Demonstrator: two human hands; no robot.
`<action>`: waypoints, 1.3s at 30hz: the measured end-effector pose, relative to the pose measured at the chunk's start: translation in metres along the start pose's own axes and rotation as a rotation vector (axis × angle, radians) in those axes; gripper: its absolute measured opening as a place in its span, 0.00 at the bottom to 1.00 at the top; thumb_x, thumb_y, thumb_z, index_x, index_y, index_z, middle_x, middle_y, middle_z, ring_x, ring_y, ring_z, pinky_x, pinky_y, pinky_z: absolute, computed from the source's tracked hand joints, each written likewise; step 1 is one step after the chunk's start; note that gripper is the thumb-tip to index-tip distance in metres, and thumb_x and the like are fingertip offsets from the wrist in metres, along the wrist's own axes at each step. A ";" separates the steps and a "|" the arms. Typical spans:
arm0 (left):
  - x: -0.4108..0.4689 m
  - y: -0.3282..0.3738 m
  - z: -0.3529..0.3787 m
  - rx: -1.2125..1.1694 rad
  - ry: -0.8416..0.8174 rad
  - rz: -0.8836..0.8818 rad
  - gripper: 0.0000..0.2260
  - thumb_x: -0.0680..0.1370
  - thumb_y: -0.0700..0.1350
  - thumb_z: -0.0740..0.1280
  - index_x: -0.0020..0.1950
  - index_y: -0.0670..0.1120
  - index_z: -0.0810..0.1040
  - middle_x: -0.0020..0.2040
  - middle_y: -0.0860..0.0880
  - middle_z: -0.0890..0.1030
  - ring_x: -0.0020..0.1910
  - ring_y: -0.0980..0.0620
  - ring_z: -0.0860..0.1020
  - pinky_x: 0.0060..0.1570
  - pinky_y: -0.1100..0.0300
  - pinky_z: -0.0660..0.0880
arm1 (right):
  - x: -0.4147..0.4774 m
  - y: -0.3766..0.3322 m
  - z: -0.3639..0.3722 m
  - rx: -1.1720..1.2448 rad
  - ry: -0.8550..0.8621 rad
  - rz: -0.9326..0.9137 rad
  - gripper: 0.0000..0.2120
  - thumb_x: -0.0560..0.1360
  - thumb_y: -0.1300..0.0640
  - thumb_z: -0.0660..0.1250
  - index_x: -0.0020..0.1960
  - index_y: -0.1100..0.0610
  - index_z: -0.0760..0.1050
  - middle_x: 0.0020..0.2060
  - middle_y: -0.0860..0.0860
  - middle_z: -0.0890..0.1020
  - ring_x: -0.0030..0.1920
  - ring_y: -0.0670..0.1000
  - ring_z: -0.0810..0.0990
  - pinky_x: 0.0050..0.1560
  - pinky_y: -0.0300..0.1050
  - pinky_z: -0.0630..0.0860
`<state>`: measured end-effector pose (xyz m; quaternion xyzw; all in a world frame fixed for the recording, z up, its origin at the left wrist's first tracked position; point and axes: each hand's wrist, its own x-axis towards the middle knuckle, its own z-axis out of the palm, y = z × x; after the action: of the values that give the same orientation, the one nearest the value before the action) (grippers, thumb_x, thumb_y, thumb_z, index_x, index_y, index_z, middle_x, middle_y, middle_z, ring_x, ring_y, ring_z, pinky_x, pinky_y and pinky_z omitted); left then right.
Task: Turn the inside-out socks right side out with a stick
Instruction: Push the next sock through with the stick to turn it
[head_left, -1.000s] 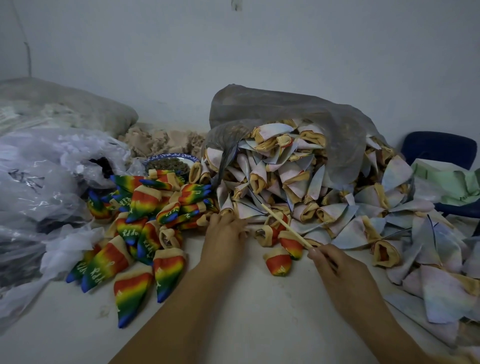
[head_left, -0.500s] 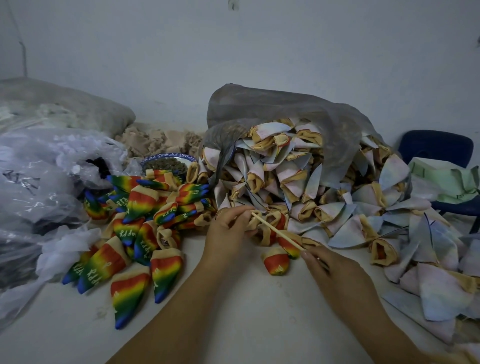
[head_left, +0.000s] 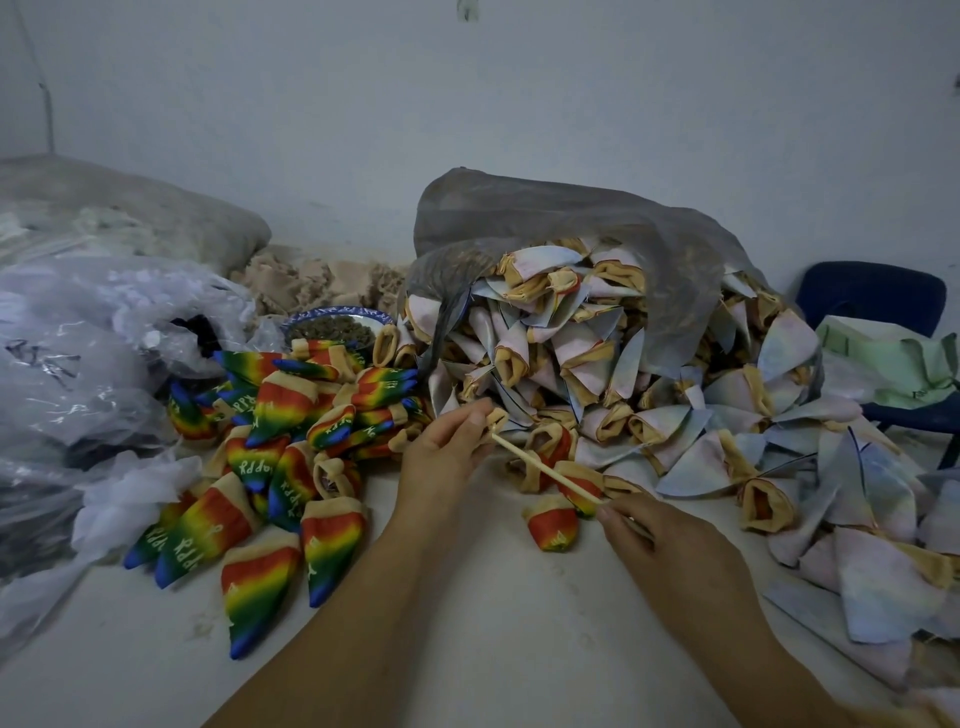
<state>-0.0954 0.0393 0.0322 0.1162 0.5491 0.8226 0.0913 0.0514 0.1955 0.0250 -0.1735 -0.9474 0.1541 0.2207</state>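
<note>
Head view: right hand (head_left: 670, 543) holds one stick (head_left: 545, 472), left hand (head_left: 449, 447) one sock (head_left: 496, 417).

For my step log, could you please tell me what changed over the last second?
The left hand took hold of a sock, and the stick swung its tip left to meet it. The right hand still holds the stick; the sock piles stayed put.

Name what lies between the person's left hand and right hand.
In the head view, the stick spans from left hand to right hand; a small rainbow sock lies beside it.
</note>
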 end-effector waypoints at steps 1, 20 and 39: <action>-0.001 -0.001 0.001 0.042 -0.011 0.020 0.10 0.80 0.41 0.66 0.49 0.54 0.85 0.50 0.54 0.86 0.51 0.57 0.83 0.49 0.65 0.80 | 0.000 -0.001 0.000 -0.017 -0.009 0.002 0.13 0.77 0.39 0.57 0.52 0.41 0.77 0.40 0.45 0.82 0.40 0.44 0.78 0.36 0.38 0.69; -0.005 -0.003 0.001 0.116 -0.114 0.099 0.16 0.82 0.41 0.62 0.62 0.59 0.80 0.61 0.59 0.81 0.61 0.59 0.78 0.61 0.58 0.75 | -0.001 0.001 0.007 -0.039 0.046 -0.020 0.14 0.76 0.38 0.55 0.46 0.44 0.76 0.27 0.44 0.71 0.31 0.44 0.71 0.29 0.30 0.60; -0.010 0.007 0.004 -0.762 -0.300 -0.464 0.13 0.77 0.49 0.68 0.51 0.38 0.80 0.37 0.43 0.76 0.34 0.49 0.78 0.49 0.48 0.80 | -0.006 -0.010 0.003 0.042 0.033 -0.201 0.12 0.76 0.41 0.59 0.41 0.44 0.76 0.28 0.42 0.73 0.28 0.42 0.70 0.28 0.32 0.61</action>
<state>-0.0850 0.0377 0.0390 0.0663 0.2004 0.8975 0.3873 0.0519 0.1839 0.0236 -0.0753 -0.9528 0.1483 0.2540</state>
